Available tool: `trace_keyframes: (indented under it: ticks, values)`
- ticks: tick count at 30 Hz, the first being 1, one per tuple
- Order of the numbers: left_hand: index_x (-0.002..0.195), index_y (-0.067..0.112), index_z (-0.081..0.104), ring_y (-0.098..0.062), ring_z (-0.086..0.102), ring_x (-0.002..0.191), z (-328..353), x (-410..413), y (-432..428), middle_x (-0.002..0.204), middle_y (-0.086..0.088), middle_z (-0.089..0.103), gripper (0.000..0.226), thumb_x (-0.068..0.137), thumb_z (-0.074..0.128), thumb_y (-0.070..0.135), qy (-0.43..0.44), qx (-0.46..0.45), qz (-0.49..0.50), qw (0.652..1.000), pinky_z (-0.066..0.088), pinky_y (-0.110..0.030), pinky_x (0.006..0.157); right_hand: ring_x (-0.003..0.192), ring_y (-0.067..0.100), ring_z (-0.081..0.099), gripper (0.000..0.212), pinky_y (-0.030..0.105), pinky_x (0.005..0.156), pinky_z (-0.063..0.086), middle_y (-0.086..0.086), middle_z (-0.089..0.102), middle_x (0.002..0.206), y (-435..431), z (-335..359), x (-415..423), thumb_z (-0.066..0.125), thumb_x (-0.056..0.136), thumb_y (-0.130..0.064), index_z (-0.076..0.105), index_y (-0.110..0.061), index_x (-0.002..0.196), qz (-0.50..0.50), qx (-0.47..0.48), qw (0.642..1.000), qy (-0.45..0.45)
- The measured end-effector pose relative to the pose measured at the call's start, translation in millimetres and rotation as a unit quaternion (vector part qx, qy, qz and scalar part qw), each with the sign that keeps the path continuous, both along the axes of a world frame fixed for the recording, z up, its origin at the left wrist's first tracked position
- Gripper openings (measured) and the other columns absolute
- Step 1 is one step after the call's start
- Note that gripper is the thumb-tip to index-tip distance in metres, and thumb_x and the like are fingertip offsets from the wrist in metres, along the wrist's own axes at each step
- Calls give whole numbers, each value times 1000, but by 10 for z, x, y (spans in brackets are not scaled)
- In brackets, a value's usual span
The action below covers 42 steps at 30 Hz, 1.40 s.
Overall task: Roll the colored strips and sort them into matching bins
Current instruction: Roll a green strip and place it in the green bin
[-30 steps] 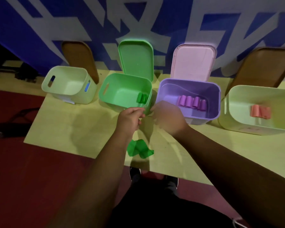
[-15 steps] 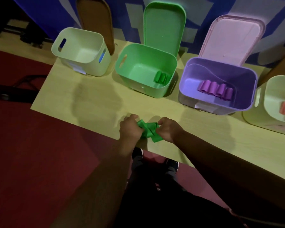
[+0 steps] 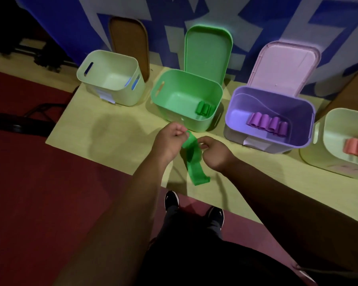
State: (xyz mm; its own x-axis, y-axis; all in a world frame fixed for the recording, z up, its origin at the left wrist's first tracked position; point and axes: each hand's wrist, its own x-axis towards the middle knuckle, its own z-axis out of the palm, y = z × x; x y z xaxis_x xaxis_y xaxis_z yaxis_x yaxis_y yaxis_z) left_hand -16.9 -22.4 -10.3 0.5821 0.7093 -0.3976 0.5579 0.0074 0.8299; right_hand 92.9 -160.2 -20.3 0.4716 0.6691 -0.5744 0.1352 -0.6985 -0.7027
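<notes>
Strip [image 3: 193, 162] looks light, floppy, zero stiffness. Left hand [image 3: 170, 139] fingers [image 3: 181, 132] pinch its top end, right hand [image 3: 214, 152] pinches just below; tail dangles. Best grip: top edge, roll tight.

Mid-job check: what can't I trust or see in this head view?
Head view: coral rolls in far-right bin cut off by the right edge; count unknown.
Head view: top end of green strip partly covered by left hand and right hand; rolled or not, unclear.
Head view: label on leftmost bin too small to read.
</notes>
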Motion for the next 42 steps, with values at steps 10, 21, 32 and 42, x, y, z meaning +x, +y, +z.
trace_keyframes:
  ticks: [10, 21, 32, 42]
  values:
    - [109, 20, 75, -7, 72, 89, 1456, 596, 139, 103, -1, 79, 10, 100, 76, 16, -157, 45, -27, 986, 59, -27, 65, 88, 19, 70, 13, 38, 83, 53, 8, 77, 98, 186, 1129, 527, 66, 94, -19, 71, -23, 105, -117, 198, 973, 18]
    - [120, 8, 72, -19, 73, 88, 2971, 1230, 50, 106, -10, 77, 18, 102, 72, 9, -315, -14, -33, 949, 62, -29, 67, 106, 11, 70, 31, 43, 103, 53, -11, 76, 108, 54, 2463, 968, 71, 84, -45, 71, -33, 113, -97, 327, 938, -51]
    - [130, -3, 60, -26, 79, 78, 3739, 1730, 51, 108, -23, 67, 27, 104, 58, -8, -470, -223, 78, 850, 66, -33, 68, 98, 22, 80, 18, 48, 96, 62, 0, 81, 105, -248, 2670, 1352, 75, 99, -21, 71, -25, 116, -142, 288, 944, -70]
    - [122, 3, 65, -30, 66, 115, 3296, 1814, 396, 124, -19, 60, 22, 104, 58, -8, -408, -168, 201, 875, 68, -36, 83, 90, 33, 79, 23, 51, 78, 68, 14, 80, 99, -454, 2690, 1629, 61, 100, -3, 79, -16, 101, -302, 261, 916, -44]
